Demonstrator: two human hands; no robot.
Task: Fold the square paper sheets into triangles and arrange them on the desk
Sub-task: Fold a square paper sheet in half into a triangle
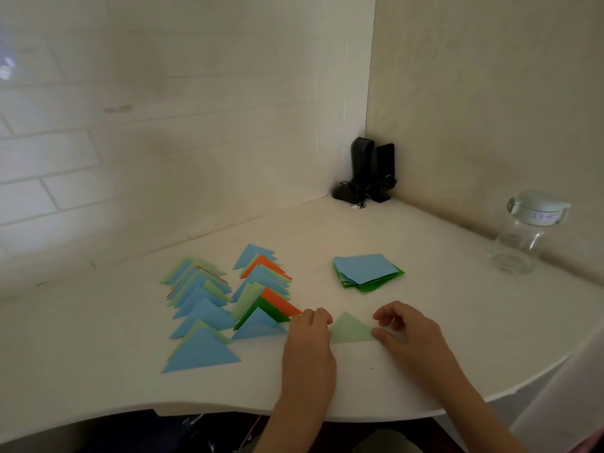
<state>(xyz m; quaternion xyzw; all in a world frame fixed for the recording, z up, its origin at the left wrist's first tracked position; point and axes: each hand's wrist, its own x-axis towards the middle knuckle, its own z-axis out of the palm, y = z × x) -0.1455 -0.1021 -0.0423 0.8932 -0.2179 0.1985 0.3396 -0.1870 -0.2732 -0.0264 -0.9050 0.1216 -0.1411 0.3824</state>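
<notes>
A pale green paper triangle (351, 330) lies flat on the white desk (408, 371) between my hands. My left hand (309, 338) presses on its left corner with curled fingers. My right hand (405, 331) pinches its right corner between thumb and fingers. A stack of unfolded square sheets (366, 271), blue on top and green beneath, sits behind the triangle. To the left, two overlapping rows of folded triangles stand out: a left row (199, 308) of blue and pale green, and a right row (261, 289) with blue, orange and green.
A clear glass jar with a lid (526, 233) stands at the right near the wall. Two black speakers (367, 171) sit in the far corner. The desk's curved front edge (359, 416) runs just below my wrists. Tiled wall behind.
</notes>
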